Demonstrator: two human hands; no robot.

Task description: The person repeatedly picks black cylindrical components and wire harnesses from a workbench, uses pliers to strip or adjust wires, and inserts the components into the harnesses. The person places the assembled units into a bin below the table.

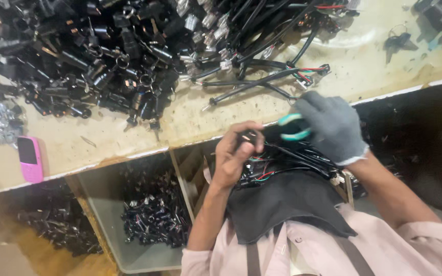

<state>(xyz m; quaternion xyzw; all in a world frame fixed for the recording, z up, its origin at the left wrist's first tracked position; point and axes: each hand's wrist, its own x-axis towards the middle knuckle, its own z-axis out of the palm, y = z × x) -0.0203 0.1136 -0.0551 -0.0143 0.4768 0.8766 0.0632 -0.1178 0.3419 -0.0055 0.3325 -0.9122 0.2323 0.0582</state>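
- Dark cloth (287, 204) lies on the lap at 6 o'clock, nearest the lens, under a bundle of black wires (292, 158).
- Pink phone (29, 158) rests on the worktable (103, 138) at 9 o'clock.
- Black parts (78, 56) are heaped at 11 o'clock.
- Left hand (236, 153), bare, at centre, pinches a small black part (249, 137).
- Right hand (331, 128), grey-gloved, just right of centre, is closed around a teal-handled tool (292, 128), close beside the part.
- Loose cables (262, 76) lie at 12 o'clock.
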